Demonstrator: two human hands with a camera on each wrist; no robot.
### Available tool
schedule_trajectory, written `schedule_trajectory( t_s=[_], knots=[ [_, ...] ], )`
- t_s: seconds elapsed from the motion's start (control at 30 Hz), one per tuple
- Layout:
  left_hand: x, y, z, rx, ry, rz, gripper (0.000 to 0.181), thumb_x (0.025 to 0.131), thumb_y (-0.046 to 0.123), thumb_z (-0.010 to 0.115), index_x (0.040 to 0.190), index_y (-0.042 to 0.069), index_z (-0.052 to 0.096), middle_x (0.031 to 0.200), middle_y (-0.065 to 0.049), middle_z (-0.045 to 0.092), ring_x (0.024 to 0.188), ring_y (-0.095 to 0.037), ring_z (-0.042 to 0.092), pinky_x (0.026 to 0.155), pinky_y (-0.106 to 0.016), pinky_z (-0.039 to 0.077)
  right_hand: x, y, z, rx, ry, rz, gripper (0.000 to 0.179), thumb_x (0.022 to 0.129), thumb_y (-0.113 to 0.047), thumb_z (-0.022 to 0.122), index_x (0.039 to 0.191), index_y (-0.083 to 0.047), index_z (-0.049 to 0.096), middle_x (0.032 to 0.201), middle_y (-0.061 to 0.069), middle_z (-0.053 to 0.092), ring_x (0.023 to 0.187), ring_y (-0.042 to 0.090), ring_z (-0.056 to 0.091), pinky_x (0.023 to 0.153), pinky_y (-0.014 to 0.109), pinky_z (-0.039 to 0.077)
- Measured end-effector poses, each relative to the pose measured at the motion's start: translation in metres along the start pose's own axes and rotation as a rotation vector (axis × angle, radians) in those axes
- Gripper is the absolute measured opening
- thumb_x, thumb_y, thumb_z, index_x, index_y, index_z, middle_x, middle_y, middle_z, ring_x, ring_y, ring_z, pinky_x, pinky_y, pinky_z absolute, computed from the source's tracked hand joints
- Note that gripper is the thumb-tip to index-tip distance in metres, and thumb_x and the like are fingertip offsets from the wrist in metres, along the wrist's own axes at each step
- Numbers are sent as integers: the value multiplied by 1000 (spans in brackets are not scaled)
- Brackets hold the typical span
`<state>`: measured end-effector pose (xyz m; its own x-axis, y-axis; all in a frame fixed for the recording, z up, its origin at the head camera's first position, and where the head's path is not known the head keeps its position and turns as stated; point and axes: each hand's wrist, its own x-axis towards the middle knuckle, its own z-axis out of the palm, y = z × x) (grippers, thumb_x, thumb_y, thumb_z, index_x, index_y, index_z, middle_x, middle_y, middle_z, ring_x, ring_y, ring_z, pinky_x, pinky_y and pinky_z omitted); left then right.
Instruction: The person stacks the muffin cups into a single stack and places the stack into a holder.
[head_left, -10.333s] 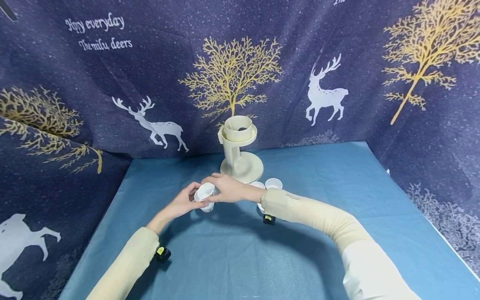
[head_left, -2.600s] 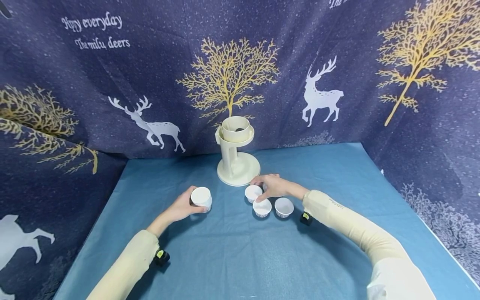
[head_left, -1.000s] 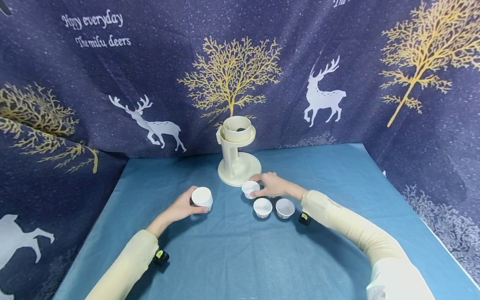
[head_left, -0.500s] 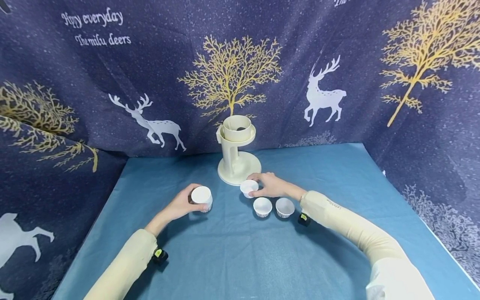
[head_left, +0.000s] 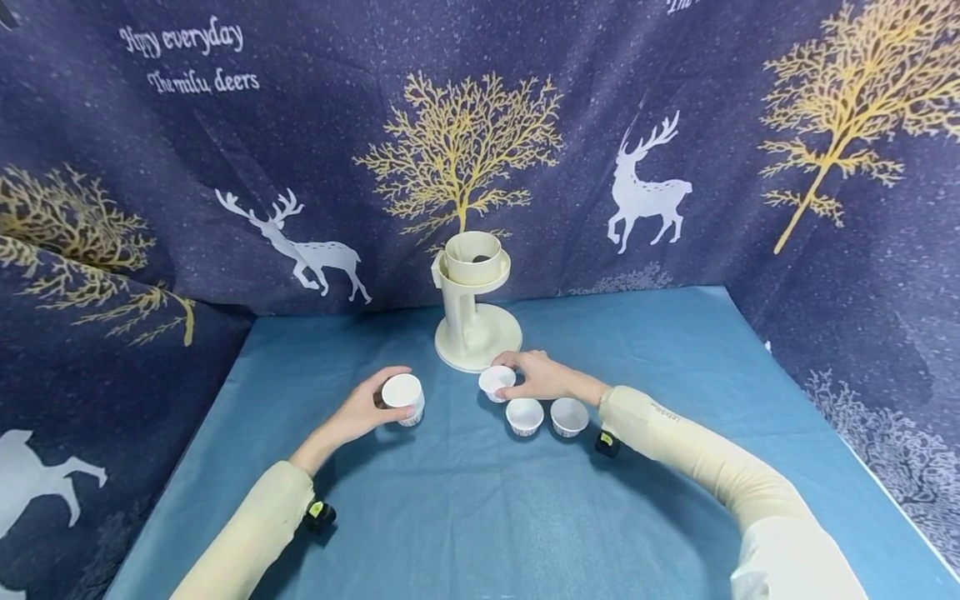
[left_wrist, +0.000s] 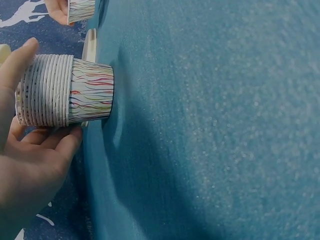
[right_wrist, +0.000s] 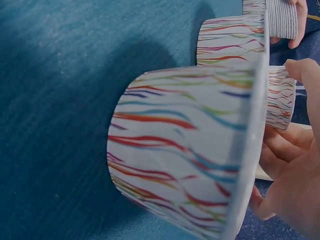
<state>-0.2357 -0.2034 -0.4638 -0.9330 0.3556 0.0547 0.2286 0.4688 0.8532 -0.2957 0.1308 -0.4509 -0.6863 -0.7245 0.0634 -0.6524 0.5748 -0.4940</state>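
Left hand [head_left: 366,408] around cup stack [head_left: 402,388], thumb [left_wrist: 19,64] nearside

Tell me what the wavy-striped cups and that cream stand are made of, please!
The wavy-striped cups look like stiff paper, fairly matte: they have thin printed walls and rolled rims. The cream stand is probably plastic, smooth with a soft sheen, judging by its even colour and rounded edges.

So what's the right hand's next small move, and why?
I'd probably settle the white, wavy-striped paper cup on the blue cloth and release it. The right hand pinches it near two matching upright cups, and the left hand grips a stack of striped white paper cups, so freeing the right seems sensible.
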Motion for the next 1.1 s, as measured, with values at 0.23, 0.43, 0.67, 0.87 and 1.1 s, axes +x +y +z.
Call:
schedule_trajectory(
  t_s=[0.23, 0.43, 0.67, 0.87, 1.1],
  knots=[
    [-2, 6, 0, 9, -19, 4, 65, 77, 27, 73, 134, 13, 43, 136, -9, 45, 112, -26, 50, 85, -26, 45, 0, -2, 1, 28, -5, 0, 42, 82, -46, 62, 116, -23, 55, 110, -12, 63, 97, 7, 56, 89, 43, 33],
    [-9, 30, -2, 6, -25, 24, 58, 81, 16, 69, 132, 6, 44, 134, -18, 45, 108, -30, 51, 79, -22, 45, 1, -3, 2, 6, 6, -5, 44, 82, -48, 61, 118, -23, 55, 113, -11, 62, 99, 7, 55, 90, 43, 34],
    [-4, 16, 0, -5, -15, 13, 58, 81, 21, 70, 131, 8, 45, 129, -14, 49, 101, -26, 53, 76, -22, 46, 4, -3, 6, -7, 27, -34, 41, 82, -48, 61, 116, -25, 56, 112, -14, 61, 95, 4, 55, 86, 37, 36],
    [0, 1, 2, -18, 2, 34, 60, 79, 26, 72, 130, 7, 47, 128, -13, 51, 102, -25, 53, 77, -22, 47, 4, -6, 7, 3, 25, -35, 42, 82, -48, 62, 115, -25, 56, 109, -14, 62, 92, 4, 56, 83, 32, 39],
    [1, 3, 1, -9, 10, 32, 59, 78, 23, 73, 129, 7, 48, 128, -13, 52, 102, -24, 53, 77, -20, 46, 3, -11, 3, -1, 42, -47, 42, 82, -47, 61, 116, -22, 56, 109, -11, 62, 90, 5, 56, 83, 33, 39]
  ],
)
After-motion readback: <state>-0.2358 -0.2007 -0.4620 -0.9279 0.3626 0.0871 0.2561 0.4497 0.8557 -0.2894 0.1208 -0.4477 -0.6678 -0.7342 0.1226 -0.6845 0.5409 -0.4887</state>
